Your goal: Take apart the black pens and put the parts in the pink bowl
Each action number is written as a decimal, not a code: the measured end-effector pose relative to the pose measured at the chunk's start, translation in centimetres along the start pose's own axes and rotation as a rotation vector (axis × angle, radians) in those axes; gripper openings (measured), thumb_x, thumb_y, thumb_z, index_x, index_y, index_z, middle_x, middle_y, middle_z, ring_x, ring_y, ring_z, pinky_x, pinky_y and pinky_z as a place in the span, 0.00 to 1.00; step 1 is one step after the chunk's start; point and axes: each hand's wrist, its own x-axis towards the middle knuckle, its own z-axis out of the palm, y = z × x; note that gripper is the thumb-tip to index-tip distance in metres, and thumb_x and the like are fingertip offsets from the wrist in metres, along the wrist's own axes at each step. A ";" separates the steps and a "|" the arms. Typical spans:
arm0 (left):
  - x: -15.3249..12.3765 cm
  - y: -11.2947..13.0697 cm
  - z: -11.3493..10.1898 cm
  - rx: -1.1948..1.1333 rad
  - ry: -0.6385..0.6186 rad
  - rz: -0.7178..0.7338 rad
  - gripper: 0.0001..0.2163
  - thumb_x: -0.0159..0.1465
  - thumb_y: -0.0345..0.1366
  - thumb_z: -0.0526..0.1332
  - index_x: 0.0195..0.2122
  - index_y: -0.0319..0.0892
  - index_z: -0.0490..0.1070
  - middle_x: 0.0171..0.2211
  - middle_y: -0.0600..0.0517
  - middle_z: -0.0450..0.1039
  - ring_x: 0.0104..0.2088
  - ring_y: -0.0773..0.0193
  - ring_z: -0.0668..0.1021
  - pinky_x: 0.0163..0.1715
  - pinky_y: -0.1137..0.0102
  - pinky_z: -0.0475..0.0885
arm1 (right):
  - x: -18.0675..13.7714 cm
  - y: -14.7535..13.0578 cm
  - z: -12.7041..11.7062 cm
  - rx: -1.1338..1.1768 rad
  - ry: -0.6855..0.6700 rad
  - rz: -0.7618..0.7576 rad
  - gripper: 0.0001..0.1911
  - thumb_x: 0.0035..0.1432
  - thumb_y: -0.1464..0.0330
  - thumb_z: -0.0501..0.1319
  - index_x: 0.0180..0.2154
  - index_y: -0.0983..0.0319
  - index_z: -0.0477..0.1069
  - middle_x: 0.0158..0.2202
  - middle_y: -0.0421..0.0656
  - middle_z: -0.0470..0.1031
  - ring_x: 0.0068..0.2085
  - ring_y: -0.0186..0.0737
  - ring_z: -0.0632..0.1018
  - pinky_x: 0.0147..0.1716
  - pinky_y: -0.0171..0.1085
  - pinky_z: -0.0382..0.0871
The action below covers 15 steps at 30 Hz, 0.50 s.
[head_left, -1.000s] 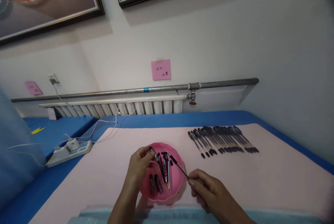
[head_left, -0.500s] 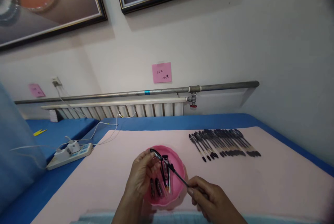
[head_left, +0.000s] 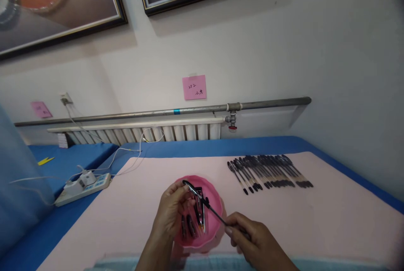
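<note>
In the head view, the left hand (head_left: pixel 170 208) pinches a black cap (head_left: pixel 191 188) above the pink bowl (head_left: pixel 213 191), where loose caps (head_left: pixel 191 224) and slim parts lie. Just right of it, a tilted pen (head_left: pixel 216 214) meets the cap's mouth, though how far it sits inside is too small to tell; the right hand (head_left: pixel 248 235) grips its rear. Farther right, a row of pens (head_left: pixel 268 171) rests on the pink sheet (head_left: pixel 277 216). An off-line push could twist the cap loose into the bowl. One second ago, tip and cap stood apart; now they touch, nearly aligned.
</note>
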 end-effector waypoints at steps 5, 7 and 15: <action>-0.1 -0.2 0.0 -0.032 -0.029 -0.027 0.07 0.47 0.24 0.68 0.27 0.36 0.73 0.23 0.52 0.77 0.22 0.67 0.78 0.23 0.76 0.75 | 0.0 -0.5 0.0 0.003 0.011 0.001 0.09 0.57 0.61 0.53 0.31 0.58 0.67 0.22 0.35 0.66 0.26 0.35 0.69 0.27 0.32 0.61; 0.1 -0.2 -0.3 -0.057 -0.020 -0.047 0.06 0.48 0.24 0.68 0.27 0.36 0.73 0.23 0.51 0.77 0.23 0.66 0.78 0.24 0.74 0.75 | 0.0 -0.6 0.0 0.003 0.016 0.008 0.09 0.57 0.61 0.53 0.31 0.58 0.67 0.22 0.35 0.66 0.26 0.35 0.69 0.27 0.32 0.61; 0.3 0.3 -0.6 -0.094 0.005 -0.039 0.04 0.51 0.21 0.63 0.25 0.36 0.72 0.22 0.52 0.76 0.22 0.69 0.77 0.25 0.76 0.75 | -0.1 -0.9 -0.4 -0.028 0.076 0.024 0.10 0.56 0.60 0.52 0.29 0.58 0.67 0.21 0.35 0.65 0.25 0.35 0.68 0.26 0.32 0.60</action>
